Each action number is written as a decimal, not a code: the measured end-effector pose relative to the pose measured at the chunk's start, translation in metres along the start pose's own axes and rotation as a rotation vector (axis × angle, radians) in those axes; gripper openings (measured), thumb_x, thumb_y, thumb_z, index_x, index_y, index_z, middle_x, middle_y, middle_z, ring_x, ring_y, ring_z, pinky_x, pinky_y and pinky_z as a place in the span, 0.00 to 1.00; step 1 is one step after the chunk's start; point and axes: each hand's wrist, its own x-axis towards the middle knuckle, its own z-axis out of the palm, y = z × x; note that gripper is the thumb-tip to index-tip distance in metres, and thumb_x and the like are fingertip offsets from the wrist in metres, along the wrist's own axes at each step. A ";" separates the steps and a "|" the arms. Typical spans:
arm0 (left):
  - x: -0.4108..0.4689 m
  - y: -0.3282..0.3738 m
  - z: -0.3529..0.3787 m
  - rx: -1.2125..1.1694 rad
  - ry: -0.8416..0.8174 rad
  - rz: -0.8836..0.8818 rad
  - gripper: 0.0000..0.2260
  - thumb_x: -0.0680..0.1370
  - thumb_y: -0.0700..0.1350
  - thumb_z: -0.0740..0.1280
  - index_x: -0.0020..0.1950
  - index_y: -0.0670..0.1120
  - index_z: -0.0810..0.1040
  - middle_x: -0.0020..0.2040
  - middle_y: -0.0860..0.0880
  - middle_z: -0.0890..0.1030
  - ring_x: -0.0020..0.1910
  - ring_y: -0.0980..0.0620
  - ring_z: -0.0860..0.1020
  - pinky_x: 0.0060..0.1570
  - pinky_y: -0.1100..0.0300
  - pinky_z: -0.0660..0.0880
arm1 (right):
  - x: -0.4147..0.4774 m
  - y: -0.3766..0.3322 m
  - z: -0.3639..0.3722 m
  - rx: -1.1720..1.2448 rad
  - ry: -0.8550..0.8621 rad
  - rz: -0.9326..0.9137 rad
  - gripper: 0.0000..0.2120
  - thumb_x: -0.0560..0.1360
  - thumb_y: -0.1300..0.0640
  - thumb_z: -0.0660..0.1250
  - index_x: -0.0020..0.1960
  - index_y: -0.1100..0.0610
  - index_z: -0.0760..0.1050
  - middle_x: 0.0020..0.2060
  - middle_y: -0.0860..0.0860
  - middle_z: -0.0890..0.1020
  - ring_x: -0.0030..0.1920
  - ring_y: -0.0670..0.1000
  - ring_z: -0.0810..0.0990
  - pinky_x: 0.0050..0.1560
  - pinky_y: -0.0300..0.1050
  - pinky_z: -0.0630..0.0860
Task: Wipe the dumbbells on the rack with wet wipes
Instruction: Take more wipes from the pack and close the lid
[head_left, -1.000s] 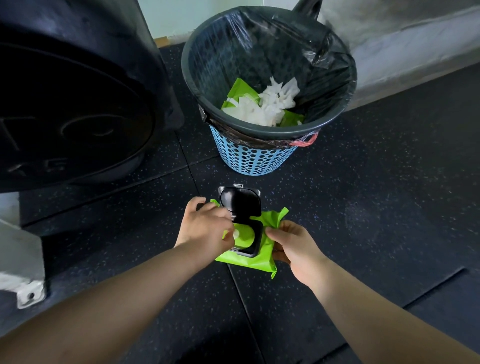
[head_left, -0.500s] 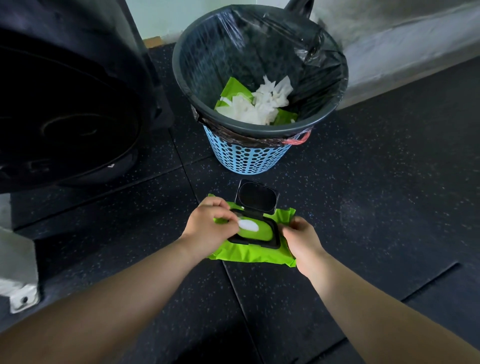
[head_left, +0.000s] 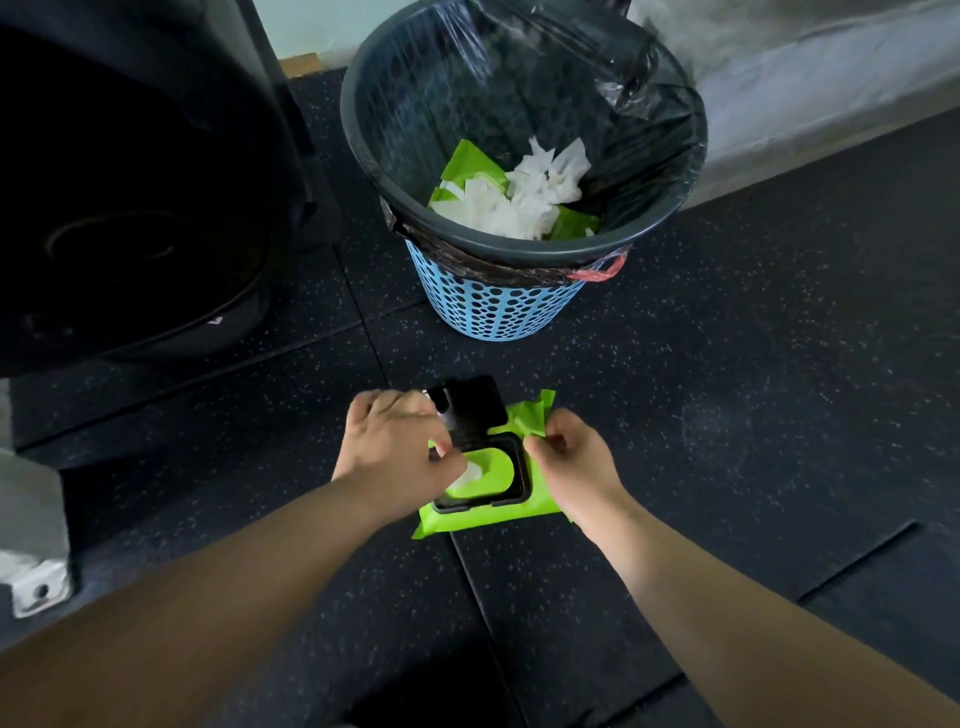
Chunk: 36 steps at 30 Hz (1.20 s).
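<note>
Plastic and rubber nearly everywhere you look.
Your wet wipes pack (head_left: 488, 514) is glossy green plastic film with a smooth, hard black plastic lid (head_left: 470, 405); the wipe (head_left: 470, 475) at its opening looks soft and fibrous. The floor (head_left: 753, 415) is matt speckled rubber, the bin (head_left: 493, 317) perforated blue plastic, its liner (head_left: 644, 93) thin, shiny black film.

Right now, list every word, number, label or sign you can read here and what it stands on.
None reads.
Black weight plate: a tiny white mark near its lower edge, too small to read.
Green wipes pack, gripped by the right hand: no print shows.
Wipe pinched by the left hand: blank.
Blue bin: no label in view.
</note>
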 end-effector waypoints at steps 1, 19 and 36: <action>0.000 0.000 -0.001 0.063 0.029 0.049 0.10 0.73 0.56 0.63 0.46 0.52 0.79 0.56 0.56 0.72 0.62 0.54 0.64 0.61 0.63 0.44 | -0.001 0.000 0.001 -0.010 -0.006 -0.016 0.16 0.76 0.60 0.60 0.31 0.50 0.61 0.27 0.47 0.67 0.28 0.45 0.64 0.28 0.38 0.60; 0.003 0.011 0.012 0.506 -0.128 0.382 0.08 0.76 0.41 0.60 0.44 0.49 0.78 0.43 0.53 0.79 0.50 0.50 0.72 0.50 0.58 0.54 | 0.005 0.009 0.002 0.055 0.013 0.069 0.14 0.75 0.61 0.62 0.32 0.53 0.64 0.29 0.48 0.70 0.30 0.46 0.66 0.30 0.40 0.61; 0.013 0.012 -0.007 -0.750 0.287 -0.124 0.12 0.79 0.37 0.58 0.37 0.50 0.66 0.39 0.53 0.73 0.40 0.59 0.72 0.43 0.75 0.66 | 0.034 0.037 -0.016 0.063 0.262 0.227 0.18 0.75 0.63 0.60 0.30 0.56 0.58 0.27 0.50 0.65 0.27 0.48 0.61 0.30 0.45 0.59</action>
